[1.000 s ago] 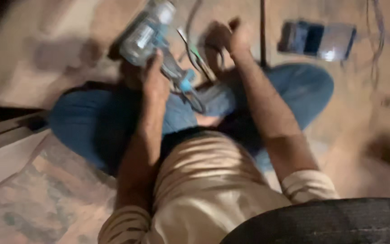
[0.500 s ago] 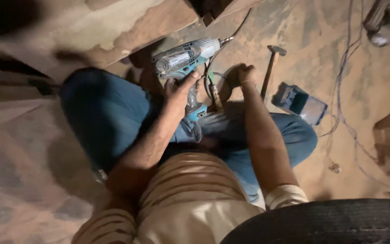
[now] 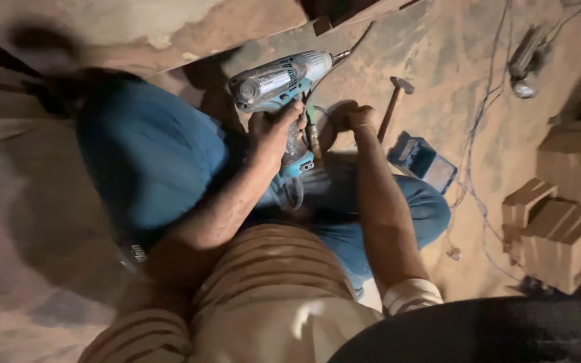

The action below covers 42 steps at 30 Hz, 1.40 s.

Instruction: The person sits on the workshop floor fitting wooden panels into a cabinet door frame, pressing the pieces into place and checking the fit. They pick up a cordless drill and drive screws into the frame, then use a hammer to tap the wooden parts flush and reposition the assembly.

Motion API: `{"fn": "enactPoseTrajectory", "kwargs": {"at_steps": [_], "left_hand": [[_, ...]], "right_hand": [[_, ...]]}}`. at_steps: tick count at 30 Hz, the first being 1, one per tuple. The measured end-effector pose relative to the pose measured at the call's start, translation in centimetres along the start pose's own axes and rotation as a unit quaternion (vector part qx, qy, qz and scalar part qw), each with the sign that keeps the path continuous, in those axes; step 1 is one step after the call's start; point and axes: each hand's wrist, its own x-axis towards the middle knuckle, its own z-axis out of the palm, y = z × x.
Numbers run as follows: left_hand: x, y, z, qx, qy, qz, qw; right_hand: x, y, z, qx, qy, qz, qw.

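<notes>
I sit cross-legged on a dusty floor in blue jeans and a striped shirt. My left hand [image 3: 274, 132] grips the handle of a teal and grey cordless drill [image 3: 278, 82], whose nose points up and right toward a wooden board [image 3: 189, 30]. My right hand [image 3: 350, 119] is closed just right of the drill's base, beside a thin cable; what it holds, if anything, is hidden.
A hammer [image 3: 393, 101] lies on the floor right of my right hand. A blue open case [image 3: 422, 160] sits beside my right knee. Cables [image 3: 479, 114] run across the floor. Wooden blocks [image 3: 559, 235] stand at the right.
My view has swung left and pulled back. The drill has stayed in my left hand and now points more to the upper right, closer to the board.
</notes>
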Motion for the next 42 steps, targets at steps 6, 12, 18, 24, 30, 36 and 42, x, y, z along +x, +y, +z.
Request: {"fn": "enactPoseTrajectory", "kwargs": {"at_steps": [6, 12, 18, 24, 30, 36, 42], "left_hand": [[0.1, 0.4, -0.1, 0.01, 0.014, 0.005, 1.0], [0.0, 1.0, -0.1, -0.006, 0.016, 0.008, 1.0], [-0.3, 1.4, -0.1, -0.043, 0.013, -0.019, 0.999], [-0.2, 1.4, -0.2, -0.03, -0.007, 0.021, 0.999], [-0.2, 1.2, -0.4, -0.005, 0.005, -0.011, 1.0], [-0.2, 1.0, -0.4, -0.026, 0.004, 0.017, 1.0], [-0.4, 1.4, -0.4, -0.031, -0.009, 0.013, 0.999]], "right_hand": [[-0.5, -1.2, 0.4, 0.132, 0.038, -0.065, 0.988], [-1.7, -1.5, 0.4, 0.401, -0.027, -0.107, 0.91], [-2.8, -2.1, -1.7, 0.552, -0.068, -0.121, 0.823], [-1.5, -4.2, -3.0, 0.57, -0.078, -0.089, 0.813], [0.3, -6.3, -3.3, 0.757, -0.202, -0.1, 0.613], [-0.1, -7.9, -3.8, 0.778, -0.219, -0.076, 0.584], [-1.0, -8.4, -4.1, 0.741, -0.266, -0.142, 0.6]]}}
